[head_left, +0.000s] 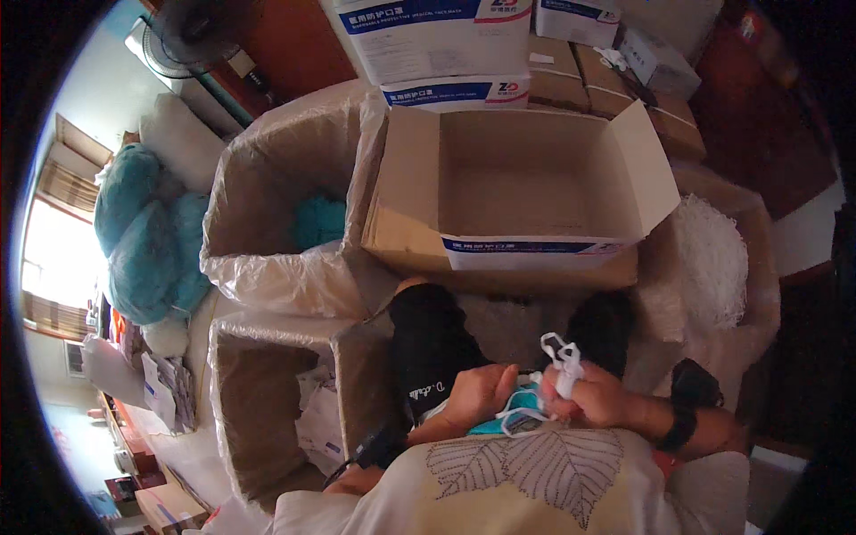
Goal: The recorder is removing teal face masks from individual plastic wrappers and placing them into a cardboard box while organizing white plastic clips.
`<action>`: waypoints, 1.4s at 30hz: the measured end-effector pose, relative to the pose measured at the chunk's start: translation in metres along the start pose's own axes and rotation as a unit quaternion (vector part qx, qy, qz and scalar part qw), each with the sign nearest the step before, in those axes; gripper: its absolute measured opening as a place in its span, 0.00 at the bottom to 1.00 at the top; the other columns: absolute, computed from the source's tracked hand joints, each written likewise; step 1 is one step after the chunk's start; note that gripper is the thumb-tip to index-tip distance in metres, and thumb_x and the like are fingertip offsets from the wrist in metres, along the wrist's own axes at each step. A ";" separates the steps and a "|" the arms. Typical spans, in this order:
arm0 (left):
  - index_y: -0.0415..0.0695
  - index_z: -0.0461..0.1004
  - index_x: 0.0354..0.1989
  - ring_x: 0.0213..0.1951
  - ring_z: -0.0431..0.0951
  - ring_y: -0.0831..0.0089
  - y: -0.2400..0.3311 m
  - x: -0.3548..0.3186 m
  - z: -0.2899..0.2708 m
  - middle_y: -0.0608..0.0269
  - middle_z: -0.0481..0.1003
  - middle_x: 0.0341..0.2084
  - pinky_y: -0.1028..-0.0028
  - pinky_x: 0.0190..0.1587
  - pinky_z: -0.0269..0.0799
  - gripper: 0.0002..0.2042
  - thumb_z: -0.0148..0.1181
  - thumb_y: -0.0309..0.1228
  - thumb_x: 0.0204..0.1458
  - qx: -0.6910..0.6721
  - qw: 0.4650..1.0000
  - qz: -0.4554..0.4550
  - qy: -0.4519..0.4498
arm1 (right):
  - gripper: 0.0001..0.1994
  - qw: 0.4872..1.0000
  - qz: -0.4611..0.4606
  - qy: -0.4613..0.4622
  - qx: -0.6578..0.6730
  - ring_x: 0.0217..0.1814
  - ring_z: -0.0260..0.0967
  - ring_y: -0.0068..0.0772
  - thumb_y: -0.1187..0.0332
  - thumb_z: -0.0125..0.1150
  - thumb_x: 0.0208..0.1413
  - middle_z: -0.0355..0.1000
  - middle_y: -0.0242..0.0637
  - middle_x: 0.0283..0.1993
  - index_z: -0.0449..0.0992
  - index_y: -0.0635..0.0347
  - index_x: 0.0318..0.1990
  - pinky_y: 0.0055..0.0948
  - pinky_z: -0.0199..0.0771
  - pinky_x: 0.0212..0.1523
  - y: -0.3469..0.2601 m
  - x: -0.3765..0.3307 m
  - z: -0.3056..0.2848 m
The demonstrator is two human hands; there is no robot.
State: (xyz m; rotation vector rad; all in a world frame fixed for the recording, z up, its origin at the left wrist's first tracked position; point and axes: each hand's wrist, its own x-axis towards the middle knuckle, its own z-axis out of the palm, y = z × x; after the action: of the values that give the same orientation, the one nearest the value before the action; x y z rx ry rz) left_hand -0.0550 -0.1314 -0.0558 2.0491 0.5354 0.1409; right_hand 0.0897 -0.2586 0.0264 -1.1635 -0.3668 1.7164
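Observation:
Over my lap, my right hand point(593, 394) is closed around a bunch of white elastic cords point(560, 349), whose loops stick up above the fingers. Teal fabric point(526, 398), which looks like a face mask, lies between my hands with a white cord across it. My left hand point(481, 392) is closed beside this fabric, thumb side up. Whether anything sits inside its fingers is hidden.
Ahead stands a carton point(513, 192) with flaps spread. To its left, a plastic-lined carton point(267, 169) holds a teal bundle point(319, 221). Nearer left, another lined carton point(259, 401) holds white packets point(323, 415). White cords point(713, 259) fill a carton on the right. Stacked boxes point(437, 40) rise behind.

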 end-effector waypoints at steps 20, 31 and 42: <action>0.46 0.65 0.28 0.23 0.70 0.70 -0.099 0.015 -0.081 0.62 0.68 0.20 0.72 0.26 0.69 0.24 0.34 0.56 0.54 -0.531 0.775 -0.174 0.295 | 0.15 0.831 -0.250 0.419 -0.268 0.33 0.67 0.33 0.68 0.51 0.47 0.68 0.34 0.32 0.68 0.57 0.44 0.31 0.68 0.37 -0.045 -0.131 -0.261; 0.44 0.66 0.42 0.32 0.66 0.76 -0.145 0.075 -0.328 0.65 0.68 0.31 0.76 0.36 0.62 0.16 0.42 0.43 0.55 -0.367 0.758 -0.070 0.535 | 0.25 0.776 -0.105 0.503 -0.366 0.59 0.54 0.37 0.62 0.52 0.52 0.59 0.43 0.57 0.59 0.65 0.56 0.30 0.53 0.57 -0.054 -0.082 -0.292; 0.35 0.51 0.58 0.57 0.55 0.67 -0.031 0.082 -0.138 0.51 0.55 0.55 0.71 0.57 0.51 0.31 0.50 0.42 0.51 -0.327 0.940 -0.024 0.095 | 0.33 0.908 -0.200 0.265 -0.256 0.63 0.44 0.29 0.54 0.49 0.53 0.45 0.33 0.64 0.43 0.51 0.63 0.37 0.53 0.52 -0.069 0.010 -0.151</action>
State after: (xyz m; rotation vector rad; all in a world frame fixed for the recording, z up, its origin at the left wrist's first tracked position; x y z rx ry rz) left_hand -0.0339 0.0267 -0.0206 1.3780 0.5639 0.4307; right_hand 0.2526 -0.2570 -0.0057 -1.7349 -0.6846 0.9106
